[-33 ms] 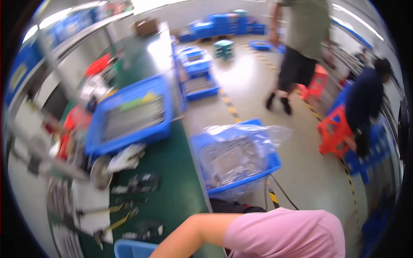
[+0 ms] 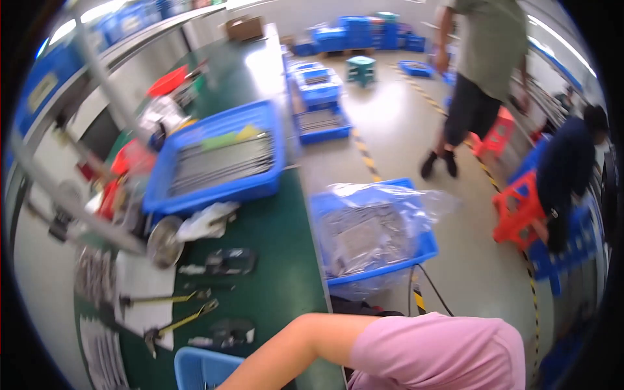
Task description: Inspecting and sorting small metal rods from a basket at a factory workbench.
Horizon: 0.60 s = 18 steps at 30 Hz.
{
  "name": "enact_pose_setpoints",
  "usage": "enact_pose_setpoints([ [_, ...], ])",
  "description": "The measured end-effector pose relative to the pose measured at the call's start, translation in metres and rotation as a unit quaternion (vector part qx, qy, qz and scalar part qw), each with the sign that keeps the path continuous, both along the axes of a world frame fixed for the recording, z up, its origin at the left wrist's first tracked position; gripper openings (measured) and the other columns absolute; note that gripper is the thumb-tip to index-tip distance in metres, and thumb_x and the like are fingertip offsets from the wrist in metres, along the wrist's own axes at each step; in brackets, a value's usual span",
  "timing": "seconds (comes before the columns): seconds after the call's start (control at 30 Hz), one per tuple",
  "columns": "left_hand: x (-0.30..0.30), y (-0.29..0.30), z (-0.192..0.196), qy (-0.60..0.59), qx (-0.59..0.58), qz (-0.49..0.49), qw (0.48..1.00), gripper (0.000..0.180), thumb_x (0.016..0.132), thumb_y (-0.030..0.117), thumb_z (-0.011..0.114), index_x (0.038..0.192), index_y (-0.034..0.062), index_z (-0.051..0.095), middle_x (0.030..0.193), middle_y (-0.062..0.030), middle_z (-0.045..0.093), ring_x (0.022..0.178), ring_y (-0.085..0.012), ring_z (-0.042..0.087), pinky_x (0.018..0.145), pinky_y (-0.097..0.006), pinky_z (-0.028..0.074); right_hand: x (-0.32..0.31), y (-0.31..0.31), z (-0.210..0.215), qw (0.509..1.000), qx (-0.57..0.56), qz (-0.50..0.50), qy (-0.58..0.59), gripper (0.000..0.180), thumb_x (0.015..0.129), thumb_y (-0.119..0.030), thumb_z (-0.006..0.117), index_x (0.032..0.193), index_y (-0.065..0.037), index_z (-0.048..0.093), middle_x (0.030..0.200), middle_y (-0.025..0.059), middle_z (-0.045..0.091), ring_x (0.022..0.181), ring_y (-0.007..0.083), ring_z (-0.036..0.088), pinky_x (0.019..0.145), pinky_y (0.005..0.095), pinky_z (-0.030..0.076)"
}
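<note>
— Shifted since the earlier frame: nearly everything sits further right, left half higher, right half lower. Camera motion, I'd say; the large blue tray point(image 2: 277, 149) keeps its place on the green surface point(image 2: 283, 240), ten o'clock.

— Hands?

— Both out of frame. One bare forearm point(image 2: 276, 351) runs from a pink sleeve point(image 2: 442, 351) and leaves by the lower edge, six o'clock. Whether either hand is wide, narrow or holding something: cannot tell.

— Nearest item to it?

— Light-blue bin point(image 2: 183, 356), seven o'clock, cut off by the lower edge. Forearm overlaps its right side; contact, cannot tell.

— Labels, writing?

— Pale label point(image 2: 42, 96) on a blue shelf box point(image 2: 57, 65), far out at ten o'clock: too blurred to read. White sheet point(image 2: 143, 276), eight o'clock: marks, if any, illegible. Two yellow-handled tools point(image 2: 166, 299) lie partly over it; two dark tools point(image 2: 231, 261) beside them, nearer centre.

— Four o'clock?

— Blue crate point(image 2: 427, 244), clear plastic point(image 2: 364, 231) over grey contents.
</note>
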<state>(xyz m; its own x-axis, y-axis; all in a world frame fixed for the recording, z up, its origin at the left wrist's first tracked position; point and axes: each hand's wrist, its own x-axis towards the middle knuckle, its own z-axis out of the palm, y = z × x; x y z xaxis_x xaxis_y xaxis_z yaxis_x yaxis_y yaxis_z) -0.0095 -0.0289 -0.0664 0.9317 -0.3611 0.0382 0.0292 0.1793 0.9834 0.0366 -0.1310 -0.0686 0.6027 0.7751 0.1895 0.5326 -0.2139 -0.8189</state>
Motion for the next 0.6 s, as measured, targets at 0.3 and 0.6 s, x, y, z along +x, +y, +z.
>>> enact_pose_setpoints([
  [0.3,0.025,0.045,0.048,-0.047,0.126,0.016,0.991,0.02,0.085,0.019,0.052,0.097,0.0033,0.052,0.079,-0.005,0.048,0.066,-0.0136,0.044,0.055,-0.026,0.034,0.014,-0.014,0.031,0.997,-0.039,-0.059,0.011,0.03,0.078,-0.033,0.064,0.092,-0.006,0.062,0.086,0.0199,0.063,0.075,0.0292,0.06,0.07,0.0394,0.045],
  [0.6,0.045,0.032,0.032,-0.05,0.205,-0.005,0.977,0.013,0.081,0.024,0.045,0.08,0.012,0.046,0.068,0.0022,0.038,0.06,-0.0102,0.035,0.051,-0.026,0.026,0.014,-0.023,0.025,0.97,-0.04,-0.236,-0.043,0.032,0.074,-0.035,0.064,0.085,-0.006,0.064,0.084,0.0185,0.064,0.077,0.0291,0.061,0.069,0.0386,0.047],
])
